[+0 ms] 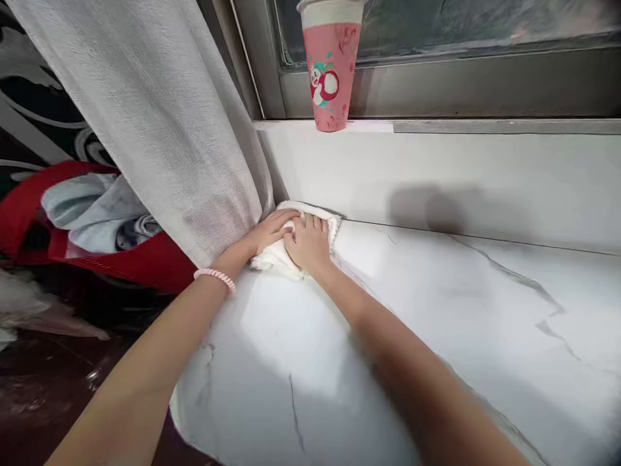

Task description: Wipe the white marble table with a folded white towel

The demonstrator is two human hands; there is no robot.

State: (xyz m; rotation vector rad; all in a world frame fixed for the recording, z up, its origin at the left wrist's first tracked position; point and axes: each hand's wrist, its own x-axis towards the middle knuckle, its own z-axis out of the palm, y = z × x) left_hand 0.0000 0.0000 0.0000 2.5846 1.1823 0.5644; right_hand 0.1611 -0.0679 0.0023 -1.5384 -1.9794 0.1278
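One white counter [272,336], one pale curtain [165,123], one pink cup [332,71], one cloth [277,257]
Cloth's scrunched in the counter's back corner by the curtain, and two hands, left hand [268,233] plus right hand [309,244], just lie flat on it.

Left hand [268,234], right hand [309,247] flat on white cloth [275,257], frame centre; pink cup [332,81], top centre; pale curtain [165,116], upper left.

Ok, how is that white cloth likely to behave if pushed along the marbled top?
The white cloth is probably floppy: it lies rumpled under the left hand and right hand, so it may bunch when pushed. It should slide fairly easily, since the marbled top looks smooth and glossy.
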